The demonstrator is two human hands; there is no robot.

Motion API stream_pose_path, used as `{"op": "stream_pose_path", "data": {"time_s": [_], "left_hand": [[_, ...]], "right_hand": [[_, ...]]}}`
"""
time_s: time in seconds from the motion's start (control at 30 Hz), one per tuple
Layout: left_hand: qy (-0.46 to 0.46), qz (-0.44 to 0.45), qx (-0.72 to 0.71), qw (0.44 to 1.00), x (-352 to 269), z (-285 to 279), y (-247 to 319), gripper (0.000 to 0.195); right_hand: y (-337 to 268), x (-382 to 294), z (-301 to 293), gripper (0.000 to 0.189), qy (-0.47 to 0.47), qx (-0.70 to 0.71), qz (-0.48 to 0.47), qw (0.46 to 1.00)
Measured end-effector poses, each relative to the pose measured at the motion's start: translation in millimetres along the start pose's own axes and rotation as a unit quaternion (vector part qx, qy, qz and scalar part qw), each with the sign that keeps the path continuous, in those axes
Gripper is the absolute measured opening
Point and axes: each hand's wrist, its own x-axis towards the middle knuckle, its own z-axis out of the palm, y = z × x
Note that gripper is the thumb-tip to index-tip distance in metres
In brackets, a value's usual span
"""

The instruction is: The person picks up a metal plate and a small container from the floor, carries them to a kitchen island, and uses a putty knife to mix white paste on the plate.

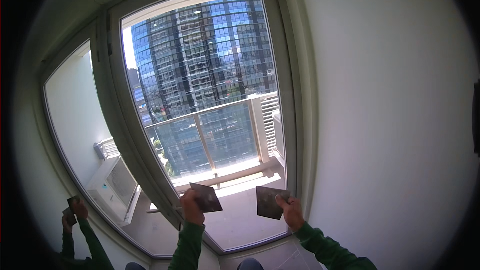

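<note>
My left hand (193, 207) grips the left edge of a thin, dark, square panel (209, 197), held up before the glass door (240, 221). To the right, my right hand (291, 212) pinches a similar dark square panel (267, 202) by its right side, thumb on the near face. The two panels are apart, with a gap between them. Their material cannot be told. Green sleeves cover both forearms. At the lower left, a reflection (77, 210) shows green-sleeved arms and hands with two dark pieces.
A door handle (153, 211) juts out left of my left hand. Beyond the glass are a balcony railing (198, 140), an air-conditioner outdoor unit (114, 187) and a tall building (202, 56). A pale wall (378, 120) stands at the right.
</note>
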Motion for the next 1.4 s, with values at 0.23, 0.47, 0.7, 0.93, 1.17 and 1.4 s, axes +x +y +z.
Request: {"op": "stream_pose_path", "data": {"time_s": [0.23,0.47,0.7,0.93,1.17,1.4], "left_hand": [[0.023,0.255,-0.106,0.961,415.4,-88.3,298.1,0.015],[-0.062,0.310,0.150,0.937,631.0,-55.6,446.6,0.028],[-0.165,0.190,0.102,0.962,715.3,-10.4,486.9,0.025],[-0.123,0.164,0.200,0.958,738.0,-9.4,482.8,0.025],[-0.072,0.104,0.087,0.988,744.5,-12.2,475.0,0.029],[-0.100,0.097,0.052,0.989,739.3,-7.6,477.2,0.028]], "right_hand": [[-259.1,217.3,91.8,0.021,-0.019,0.324,-0.131,0.937],[-387.2,355.5,108.7,0.018,0.001,0.344,-0.231,0.910],[-490.1,452.0,154.6,0.024,-0.096,0.343,-0.278,0.892],[-568.3,515.0,184.4,0.024,-0.143,0.310,-0.302,0.890],[-594.7,545.1,204.2,0.023,-0.219,0.280,-0.313,0.881],[-606.0,550.8,228.1,0.021,-0.145,0.325,-0.364,0.860]]}}
